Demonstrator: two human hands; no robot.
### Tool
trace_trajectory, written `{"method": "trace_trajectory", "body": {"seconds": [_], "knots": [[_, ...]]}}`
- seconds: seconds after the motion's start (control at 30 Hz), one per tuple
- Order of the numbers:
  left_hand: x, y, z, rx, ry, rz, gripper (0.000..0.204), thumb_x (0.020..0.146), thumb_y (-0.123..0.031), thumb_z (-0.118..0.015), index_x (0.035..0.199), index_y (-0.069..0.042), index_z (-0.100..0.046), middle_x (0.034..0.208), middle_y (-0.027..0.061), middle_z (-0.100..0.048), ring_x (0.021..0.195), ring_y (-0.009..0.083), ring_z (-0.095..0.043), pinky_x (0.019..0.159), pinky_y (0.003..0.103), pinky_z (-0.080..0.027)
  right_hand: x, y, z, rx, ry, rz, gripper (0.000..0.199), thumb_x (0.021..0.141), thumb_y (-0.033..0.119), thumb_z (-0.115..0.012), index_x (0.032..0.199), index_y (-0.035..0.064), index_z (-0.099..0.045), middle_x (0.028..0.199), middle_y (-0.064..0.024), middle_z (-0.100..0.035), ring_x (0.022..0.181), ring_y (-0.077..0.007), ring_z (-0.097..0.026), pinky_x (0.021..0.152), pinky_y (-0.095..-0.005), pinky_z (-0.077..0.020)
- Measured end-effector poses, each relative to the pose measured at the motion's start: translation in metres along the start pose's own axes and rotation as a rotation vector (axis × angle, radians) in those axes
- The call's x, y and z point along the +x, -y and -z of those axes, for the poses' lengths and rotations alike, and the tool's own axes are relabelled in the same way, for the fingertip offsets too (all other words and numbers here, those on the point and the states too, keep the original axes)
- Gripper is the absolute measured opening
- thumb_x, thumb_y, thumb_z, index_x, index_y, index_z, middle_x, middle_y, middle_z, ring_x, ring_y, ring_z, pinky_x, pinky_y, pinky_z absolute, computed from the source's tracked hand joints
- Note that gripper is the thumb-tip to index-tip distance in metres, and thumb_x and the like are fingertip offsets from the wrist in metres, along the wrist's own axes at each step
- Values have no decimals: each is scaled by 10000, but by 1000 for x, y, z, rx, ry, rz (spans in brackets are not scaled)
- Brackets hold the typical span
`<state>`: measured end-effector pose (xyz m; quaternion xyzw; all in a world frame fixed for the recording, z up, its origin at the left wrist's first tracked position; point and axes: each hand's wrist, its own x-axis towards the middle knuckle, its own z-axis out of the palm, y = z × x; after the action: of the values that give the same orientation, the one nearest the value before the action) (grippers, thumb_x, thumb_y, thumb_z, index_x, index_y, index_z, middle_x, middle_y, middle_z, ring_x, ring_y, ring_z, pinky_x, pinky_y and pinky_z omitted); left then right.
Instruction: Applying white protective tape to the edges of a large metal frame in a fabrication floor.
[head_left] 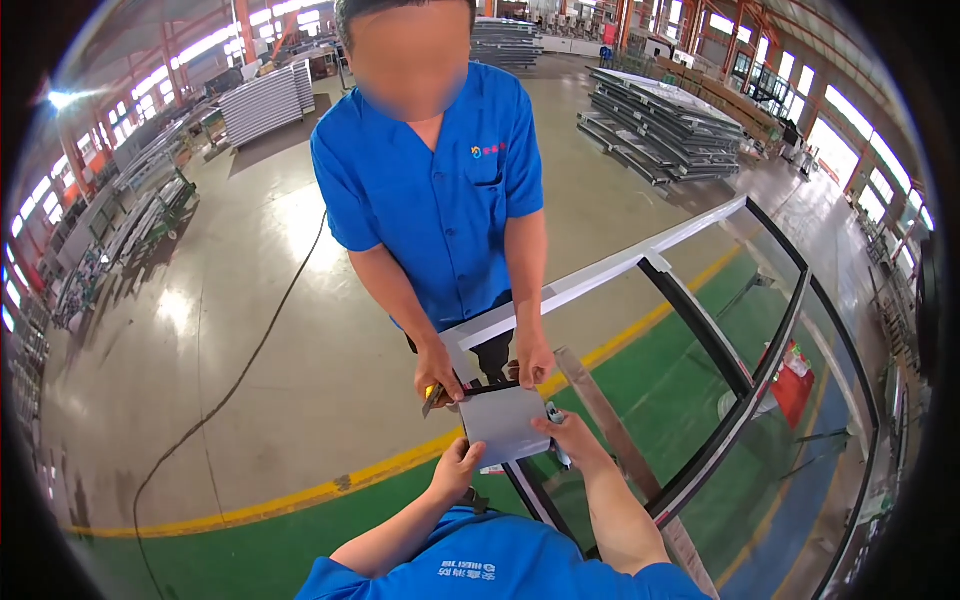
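The grey sheet (505, 425) is between two hands. The left hand (457, 472) is clamped on its edge at seven o'clock, the right hand (572, 438) at three, thumbs on top. Another worker's right hand (437, 370), with a yellow knife (433, 398), is by its far edge at eleven, their left hand (534, 362) at one. Wide floor (320, 400) spreads toward nine; a big frame (600, 273) fills two.
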<state>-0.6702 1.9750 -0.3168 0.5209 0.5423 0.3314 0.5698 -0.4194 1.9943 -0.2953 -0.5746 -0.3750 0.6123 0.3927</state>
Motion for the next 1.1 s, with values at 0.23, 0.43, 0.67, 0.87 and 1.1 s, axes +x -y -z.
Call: {"method": "trace_trajectory", "body": {"seconds": [0.23,0.43,0.67,0.87,1.1], "knots": [[-7,12,-1,132,-15,-128,479,984,-391,-500,1196,32,-572,1128,256,-627,1082,374,-595,949,408,-445,-8,-15,3,-103,-51,-136,372,815,341,-787,969,25,-666,814,22,-640,711,-65,-547,626,-253,-420],[4,11,3,84,-21,-57,459,983,-371,-523,1194,35,-550,1124,207,-646,1062,298,-609,936,387,-453,-13,10,-12,-19,-22,0,452,835,332,-763,1078,-33,-650,995,-63,-687,915,-125,-612,840,-305,-473],[7,0,3,-35,12,-36,471,986,-402,-545,1158,37,-556,1070,179,-655,997,230,-615,898,352,-461,-1,-2,-9,-51,-95,-48,519,824,351,-784,1124,-41,-620,1031,-72,-679,931,-134,-611,845,-293,-468],[10,8,3,-98,49,-9,455,952,-373,-609,1160,29,-559,1076,157,-663,1022,222,-619,914,336,-465,-1,-5,-12,2,-101,-38,424,854,373,-757,1031,7,-635,889,0,-641,794,-82,-573,710,-256,-452],[15,-9,0,-36,-13,-14,463,894,-320,-697,1144,51,-577,1030,152,-682,932,211,-643,851,333,-496,-13,-2,-11,-108,-118,8,362,849,356,-758,981,36,-653,814,17,-630,679,-75,-540,602,-254,-424]]}}
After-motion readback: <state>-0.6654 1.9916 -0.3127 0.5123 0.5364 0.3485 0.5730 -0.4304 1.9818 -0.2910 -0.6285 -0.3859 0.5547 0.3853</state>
